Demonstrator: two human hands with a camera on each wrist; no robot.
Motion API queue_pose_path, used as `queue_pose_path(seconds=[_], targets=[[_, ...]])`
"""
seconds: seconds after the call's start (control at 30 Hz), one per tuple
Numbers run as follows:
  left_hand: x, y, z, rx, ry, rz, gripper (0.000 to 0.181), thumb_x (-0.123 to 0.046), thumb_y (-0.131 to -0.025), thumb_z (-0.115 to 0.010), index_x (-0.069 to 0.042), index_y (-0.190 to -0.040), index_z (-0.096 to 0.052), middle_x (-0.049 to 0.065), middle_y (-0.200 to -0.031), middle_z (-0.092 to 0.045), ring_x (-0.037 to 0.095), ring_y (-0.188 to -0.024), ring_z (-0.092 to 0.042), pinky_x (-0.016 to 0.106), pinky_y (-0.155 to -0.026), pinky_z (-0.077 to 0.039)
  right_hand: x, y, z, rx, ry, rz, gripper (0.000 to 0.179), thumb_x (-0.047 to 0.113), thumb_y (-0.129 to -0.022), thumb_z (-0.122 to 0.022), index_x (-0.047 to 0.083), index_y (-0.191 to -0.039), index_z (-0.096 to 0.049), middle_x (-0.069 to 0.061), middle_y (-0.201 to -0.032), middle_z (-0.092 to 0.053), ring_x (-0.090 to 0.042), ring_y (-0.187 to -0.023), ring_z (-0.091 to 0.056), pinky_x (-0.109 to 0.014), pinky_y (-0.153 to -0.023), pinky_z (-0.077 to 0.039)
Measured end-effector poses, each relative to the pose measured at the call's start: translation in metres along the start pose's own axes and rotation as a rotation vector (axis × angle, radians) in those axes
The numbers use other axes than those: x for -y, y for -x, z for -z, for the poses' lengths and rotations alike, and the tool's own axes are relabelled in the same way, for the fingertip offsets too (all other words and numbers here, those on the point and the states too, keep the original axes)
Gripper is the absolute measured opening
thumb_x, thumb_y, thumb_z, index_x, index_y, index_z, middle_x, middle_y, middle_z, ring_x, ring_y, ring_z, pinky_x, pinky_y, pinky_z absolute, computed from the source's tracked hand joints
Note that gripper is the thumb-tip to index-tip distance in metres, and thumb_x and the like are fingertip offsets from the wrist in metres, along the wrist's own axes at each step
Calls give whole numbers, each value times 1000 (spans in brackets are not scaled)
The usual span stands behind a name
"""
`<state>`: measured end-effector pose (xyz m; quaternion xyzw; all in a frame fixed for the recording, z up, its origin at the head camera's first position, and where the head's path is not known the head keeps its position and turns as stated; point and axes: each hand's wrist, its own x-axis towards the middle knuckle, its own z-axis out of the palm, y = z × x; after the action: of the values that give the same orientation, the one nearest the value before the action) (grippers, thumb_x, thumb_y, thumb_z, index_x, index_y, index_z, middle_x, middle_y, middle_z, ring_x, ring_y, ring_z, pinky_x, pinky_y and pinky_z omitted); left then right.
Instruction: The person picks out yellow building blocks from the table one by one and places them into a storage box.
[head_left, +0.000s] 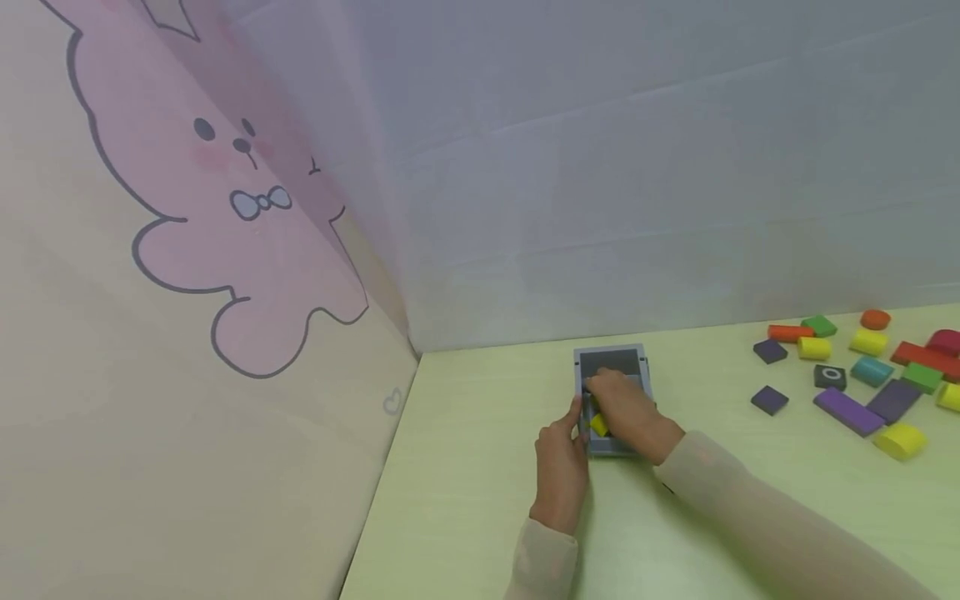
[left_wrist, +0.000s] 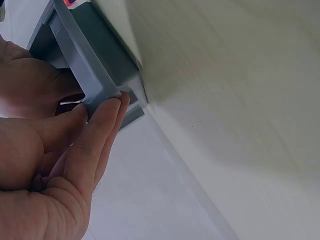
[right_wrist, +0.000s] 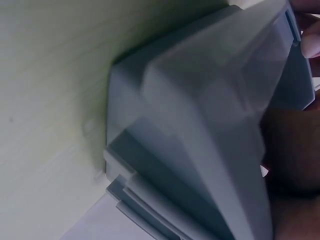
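A small grey plastic box (head_left: 615, 447) sits on the table, its top uncovered. My left hand (head_left: 561, 471) pinches the box's left rim between thumb and fingers, as the left wrist view also shows, with the fingertips (left_wrist: 107, 107) on the outer wall. My right hand (head_left: 624, 410) reaches down inside the box from the right. Its fingertips are hidden, so whether they hold anything does not show. Below that hand, a yellow piece (head_left: 599, 425) lies in the box. In the right wrist view the grey wall (right_wrist: 200, 125) covers most of the hand.
Several coloured blocks lie scattered at the right, among them a purple block (head_left: 849, 412), a teal cylinder (head_left: 872, 371) and a dark block with a white ring (head_left: 830, 377). Two dark squares, one a flat tile (head_left: 770, 400), lie nearer the box. Curtains hang behind and left.
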<state>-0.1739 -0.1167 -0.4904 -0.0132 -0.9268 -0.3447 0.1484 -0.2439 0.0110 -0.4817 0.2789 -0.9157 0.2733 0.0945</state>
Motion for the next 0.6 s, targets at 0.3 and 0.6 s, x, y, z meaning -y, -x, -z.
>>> queue_pose_path(seconds=[0.3,0.6], targets=[[1,1,-1,12,5,16,54,9,-90,-76,-6,-141,-67,17,-120,-76,27,-102,-75,27,-73,-57,4,0,8,18,-13,-31,18,-17,-85,-74,-4,-97,-73,-10,-84,-63,-22,-76,-57,-39,-72,-53],[-1,0,0,1,1,17,54,10,-89,-76,-7,-140,-69,16,-121,-76,28,-105,-75,33,-80,-61,8,5,31,-50,-45,-21,28,-20,-84,-69,-9,-109,-76,-21,-104,-74,-38,-100,-71,-50,-90,-59]])
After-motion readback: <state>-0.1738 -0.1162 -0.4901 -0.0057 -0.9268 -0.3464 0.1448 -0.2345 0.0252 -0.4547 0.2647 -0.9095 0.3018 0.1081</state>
